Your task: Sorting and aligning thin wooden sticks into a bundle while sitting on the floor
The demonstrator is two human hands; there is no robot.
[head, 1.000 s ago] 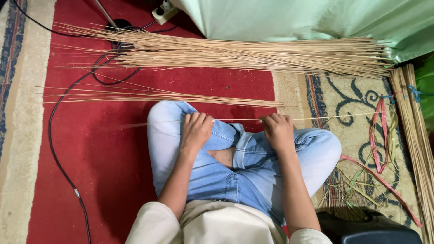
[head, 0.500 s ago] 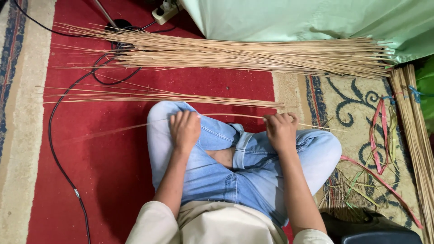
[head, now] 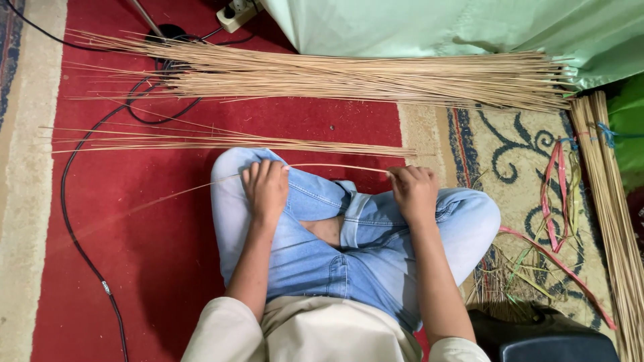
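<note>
Both of my hands pinch one thin, pale-tan reed stick that arcs across my lap. My left hand rests on my left knee with its fingers curled shut over the stick, and past that grip the stick runs on down and outward over the red carpet, blurred toward its tip. My right hand sits on my right knee, fingertips closed on the stick's other end just above the knuckles. Between the two grips the stick bows slightly upward over my light blue jeans.

Just beyond my hands, away from my body, a small loose row of similar thin sticks lies flat on the carpet, not touching the one I hold. Farther out, a large pile of long tan sticks stretches across the floor below a pale green cloth. Outward of my left hand, a black cable loops over the carpet. Outward of my right hand lie pink and green plastic strips on a patterned beige rug, and beyond them a tied bundle of sticks runs along the edge.
</note>
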